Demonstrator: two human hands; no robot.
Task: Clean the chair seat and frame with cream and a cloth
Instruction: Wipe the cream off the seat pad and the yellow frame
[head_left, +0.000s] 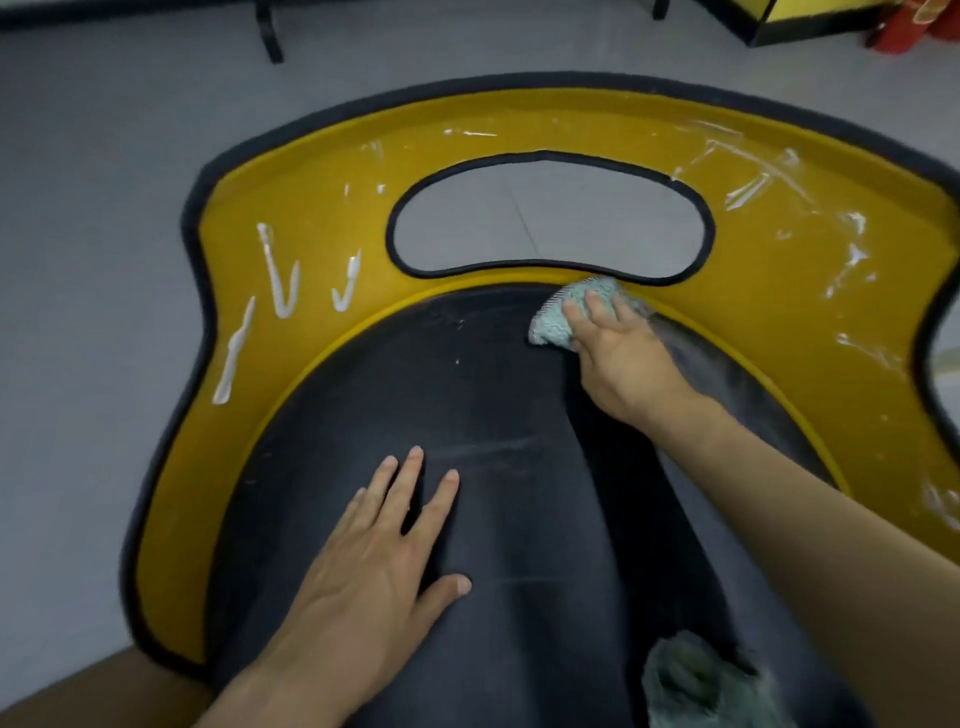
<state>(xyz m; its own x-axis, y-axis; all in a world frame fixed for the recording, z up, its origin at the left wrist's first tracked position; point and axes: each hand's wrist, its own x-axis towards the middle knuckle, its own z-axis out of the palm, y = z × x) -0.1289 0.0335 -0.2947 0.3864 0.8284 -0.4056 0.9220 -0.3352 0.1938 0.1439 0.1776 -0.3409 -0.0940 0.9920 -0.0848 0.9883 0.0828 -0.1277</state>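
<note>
While the left hand (371, 566) lies flat on the black seat (493, 519), fingers spread and holding nothing, the right hand (621, 358) presses a pale green cloth (561, 312) against the seat's far edge, fingers closed over it; beyond, white cream (283, 280) streaks the yellow frame (311, 171).

Yellow-framed chair (322, 249) on grey floor (93, 218)

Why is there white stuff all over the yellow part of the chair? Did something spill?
Not a spill, it seems. The white lines on the yellow frame look like cleaning cream squeezed on. On the other side it is smeared. The right hand rubs with a cloth.
</note>
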